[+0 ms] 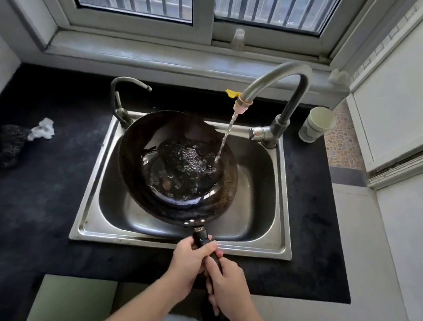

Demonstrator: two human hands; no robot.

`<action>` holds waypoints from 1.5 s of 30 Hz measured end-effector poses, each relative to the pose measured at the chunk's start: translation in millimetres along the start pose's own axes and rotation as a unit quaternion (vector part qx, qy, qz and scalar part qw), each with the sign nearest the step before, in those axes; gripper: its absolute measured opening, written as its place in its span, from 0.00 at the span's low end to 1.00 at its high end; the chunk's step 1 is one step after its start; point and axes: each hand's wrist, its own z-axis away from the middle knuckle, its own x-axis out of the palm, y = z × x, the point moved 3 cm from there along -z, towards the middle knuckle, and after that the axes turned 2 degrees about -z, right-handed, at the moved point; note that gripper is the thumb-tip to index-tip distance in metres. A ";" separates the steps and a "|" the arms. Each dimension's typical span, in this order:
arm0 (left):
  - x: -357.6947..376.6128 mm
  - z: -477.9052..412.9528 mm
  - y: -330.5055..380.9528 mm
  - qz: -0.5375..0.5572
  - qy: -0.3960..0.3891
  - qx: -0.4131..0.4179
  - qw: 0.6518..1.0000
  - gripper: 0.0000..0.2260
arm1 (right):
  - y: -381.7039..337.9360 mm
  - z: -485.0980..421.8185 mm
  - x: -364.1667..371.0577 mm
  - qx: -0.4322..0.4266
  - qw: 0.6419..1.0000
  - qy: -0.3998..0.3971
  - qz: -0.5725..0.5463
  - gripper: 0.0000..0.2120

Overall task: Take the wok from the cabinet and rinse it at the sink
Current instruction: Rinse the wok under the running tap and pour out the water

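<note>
A dark, worn wok (150,149) sits tilted in the steel sink (268,198), its rim leaning over the sink's back left edge. Water runs from the tall curved faucet (279,87) into the wok's bowl, where a bubbling pool gathers. The wok's black handle (201,236) points toward me over the sink's front rim. My left hand (188,262) is closed on the handle close to the wok. My right hand (227,286) grips the handle's end just behind it.
A smaller second tap (124,94) stands at the sink's back left. A white cup (317,123) is on the black counter (28,198) right of the faucet. A dark scrubber (11,143) and crumpled white paper (43,129) lie left. A window is behind.
</note>
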 end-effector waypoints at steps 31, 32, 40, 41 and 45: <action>-22.7 19.8 -19.1 0.083 -0.025 -0.028 0.996 0.07 | 9.1 35.4 40.4 -0.011 0.961 0.181 0.207 0.11; -23.7 19.7 -20.2 0.077 -0.020 -0.028 0.996 0.08 | 12.1 34.9 40.5 -0.016 0.963 0.178 0.201 0.12; -38.9 23.7 -16.3 0.048 0.006 -0.010 0.999 0.11 | 18.2 29.0 45.8 -0.065 0.979 0.135 0.142 0.08; -41.6 24.3 -15.8 0.044 0.009 -0.008 0.999 0.11 | 18.0 28.3 47.1 -0.071 0.981 0.129 0.129 0.07; -50.5 24.4 -12.8 0.074 0.005 -0.023 0.997 0.09 | 16.4 24.8 50.9 -0.091 0.986 0.104 0.094 0.05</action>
